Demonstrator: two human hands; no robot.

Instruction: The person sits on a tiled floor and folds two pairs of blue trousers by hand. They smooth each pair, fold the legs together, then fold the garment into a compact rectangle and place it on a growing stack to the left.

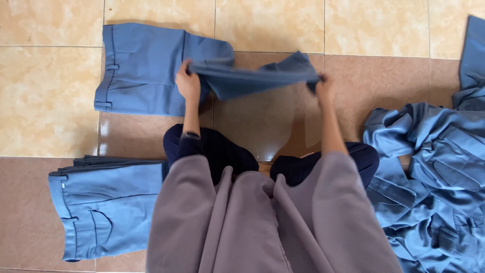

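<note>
Head view showed a pair of blue trousers [151, 68] spread on the tiled floor [50, 91], waistband to the left. Its leg end [255, 76] was lifted clear of the floor and stretched between both hands. The left hand [188, 83] pinched one corner of the leg end; the right hand [323, 88] was clenched on the opposite corner. The long axis of the raised fabric ran left to right (roughly level, sagging slightly at the middle). The flat portion of the garment lay to the left of the left hand, making that hand the nearer one. A folded stack of blue trousers [106, 207] sat beside the left knee. An unfolded heap of blue garments [429, 172] lay well to the right.
</note>
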